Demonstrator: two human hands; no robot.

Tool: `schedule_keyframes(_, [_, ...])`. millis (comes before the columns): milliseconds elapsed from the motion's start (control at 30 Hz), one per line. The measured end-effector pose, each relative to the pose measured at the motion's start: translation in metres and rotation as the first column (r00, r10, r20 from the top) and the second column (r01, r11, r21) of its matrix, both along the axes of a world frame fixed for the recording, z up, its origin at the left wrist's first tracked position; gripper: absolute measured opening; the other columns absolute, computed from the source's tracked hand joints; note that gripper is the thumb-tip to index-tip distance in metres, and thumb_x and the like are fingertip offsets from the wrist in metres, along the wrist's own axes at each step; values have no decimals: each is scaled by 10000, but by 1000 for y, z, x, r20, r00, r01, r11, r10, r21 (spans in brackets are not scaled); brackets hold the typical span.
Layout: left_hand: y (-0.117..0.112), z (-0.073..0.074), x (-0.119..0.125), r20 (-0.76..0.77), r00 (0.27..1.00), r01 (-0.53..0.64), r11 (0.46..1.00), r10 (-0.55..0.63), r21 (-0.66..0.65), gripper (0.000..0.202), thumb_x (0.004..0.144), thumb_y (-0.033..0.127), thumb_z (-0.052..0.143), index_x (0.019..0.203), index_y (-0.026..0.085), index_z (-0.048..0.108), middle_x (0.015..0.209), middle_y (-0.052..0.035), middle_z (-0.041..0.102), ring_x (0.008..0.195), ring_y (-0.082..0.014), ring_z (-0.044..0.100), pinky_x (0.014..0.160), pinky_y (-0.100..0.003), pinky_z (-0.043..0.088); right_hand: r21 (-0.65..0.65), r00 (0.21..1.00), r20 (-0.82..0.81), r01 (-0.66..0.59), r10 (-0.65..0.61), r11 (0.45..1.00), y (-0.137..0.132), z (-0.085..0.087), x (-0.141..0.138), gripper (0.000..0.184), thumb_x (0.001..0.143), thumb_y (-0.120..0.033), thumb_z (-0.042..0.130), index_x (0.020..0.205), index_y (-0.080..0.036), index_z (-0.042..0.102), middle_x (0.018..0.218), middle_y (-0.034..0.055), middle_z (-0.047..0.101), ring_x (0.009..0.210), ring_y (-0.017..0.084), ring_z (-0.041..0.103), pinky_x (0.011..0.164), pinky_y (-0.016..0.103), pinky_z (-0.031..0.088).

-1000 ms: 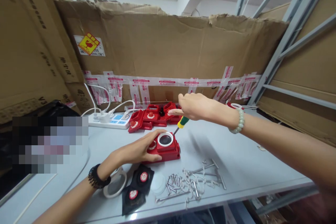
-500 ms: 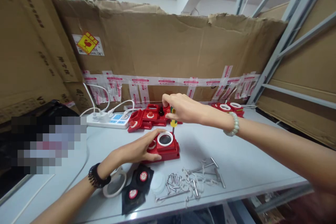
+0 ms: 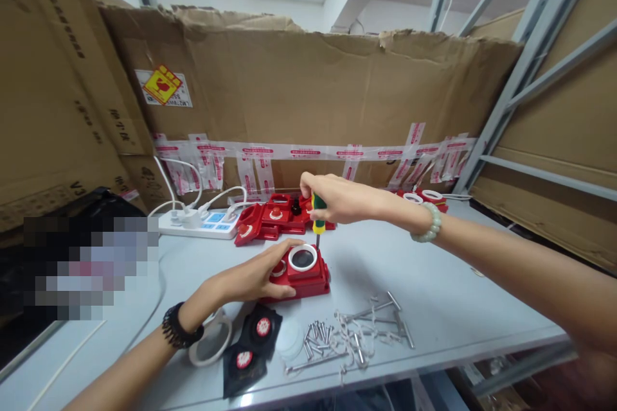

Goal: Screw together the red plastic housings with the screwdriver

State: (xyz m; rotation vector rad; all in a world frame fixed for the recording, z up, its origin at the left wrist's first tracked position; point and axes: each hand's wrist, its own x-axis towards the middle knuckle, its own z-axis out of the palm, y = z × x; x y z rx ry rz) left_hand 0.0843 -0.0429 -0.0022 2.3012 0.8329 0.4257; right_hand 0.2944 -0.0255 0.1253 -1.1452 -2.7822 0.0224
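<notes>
At the middle of the table (image 3: 434,282), the red housing (image 3: 308,285) sits under your left hand (image 3: 253,273), its thumb and fingers clasping the left end. Your right hand (image 3: 343,196) grips the green-and-yellow screwdriver (image 3: 319,227) upright, tip at the far right corner beside the white ring (image 3: 290,259). Fastening appears part-way: the ring is on the housing — whether a screw sits under the tip is too small to tell. Loose screws (image 3: 315,337) lie nearer you, unused; a separate white-rimmed window (image 3: 205,363) rests by your left wrist. Red units (image 3: 274,215) stand behind — their completion cannot be confirmed.
</notes>
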Motion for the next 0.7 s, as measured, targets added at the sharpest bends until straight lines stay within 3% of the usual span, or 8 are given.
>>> schedule_keyframes(100, [1, -1, 0, 4, 1000, 2, 1000, -2, 8, 642, 755, 299, 676, 1299, 256, 339, 1305, -88, 461, 1152, -274, 485, 980, -396, 401, -29, 999, 31, 21, -20, 999, -5, -2, -4, 296, 783, -249, 571, 1032, -134, 459, 893, 101, 615, 747, 182, 550, 562, 275, 352])
schedule_keyframes(200, [1, -1, 0, -1, 1000, -10, 1000, 10, 6, 655, 751, 320, 678, 1305, 252, 334, 1301, -93, 463, 1143, -278, 490, 970, -405, 413, 189, 971, 85, 206, -225, 960, -8, -6, -10, 383, 863, -454, 466, 956, -86, 515, 805, 156, 621, 715, 235, 569, 542, 311, 325])
schedule_keyframes(267, [1, -1, 0, -5, 1000, -9, 1000, 9, 7, 666, 752, 313, 678, 1314, 252, 325, 1303, -89, 463, 1147, -275, 487, 980, -403, 404, 288, 941, 90, 290, -327, 913, -7, -6, -11, 427, 905, -477, 361, 852, -98, 552, 775, 170, 619, 706, 251, 576, 542, 323, 312])
schedule_keyframes(333, [1, 0, 0, 1, 1000, 0, 1000, 0, 10, 671, 753, 297, 677, 1321, 250, 322, 1310, -89, 460, 1159, -274, 478, 994, -399, 390, 265, 950, 91, 267, -300, 927, -5, -4, -10, 377, 922, -410, 336, 812, -123, 555, 774, 150, 619, 700, 231, 567, 553, 319, 316])
schedule_keyframes(433, [2, -1, -1, 15, 1000, 10, 1000, -10, 12, 677, 752, 293, 677, 1328, 245, 325, 1318, -94, 454, 1172, -278, 466, 1007, -407, 375, 81, 990, 119, 68, -77, 994, -5, 5, -4, 157, 867, -254, 427, 929, -152, 528, 888, 112, 604, 726, 176, 537, 592, 283, 350])
schedule_keyframes(500, [2, -1, -1, 21, 1000, 15, 1000, -16, 10, 685, 750, 297, 679, 1333, 246, 323, 1322, -96, 451, 1171, -280, 466, 1007, -413, 374, -22, 988, 152, -14, 17, 1000, -8, 10, -1, 163, 826, -201, 459, 977, -160, 503, 942, 103, 585, 734, 158, 521, 601, 266, 364])
schedule_keyframes(567, [2, -1, -1, 21, 1000, 12, 1000, -12, 3, 683, 750, 302, 679, 1331, 245, 327, 1319, -99, 454, 1160, -282, 475, 1000, -416, 381, -40, 984, 177, 16, -9, 999, -13, 11, 0, 198, 848, -277, 451, 988, -143, 495, 904, 111, 590, 708, 170, 519, 574, 276, 360])
schedule_keyframes(700, [2, -1, -1, 9, 1000, 0, 1000, 0, 0, 686, 746, 298, 682, 1329, 248, 326, 1321, -94, 454, 1167, -286, 471, 997, -411, 383, 178, 969, 138, 177, -203, 968, -15, 5, -3, 402, 913, -441, 319, 914, -103, 539, 767, 138, 607, 666, 216, 536, 543, 319, 324])
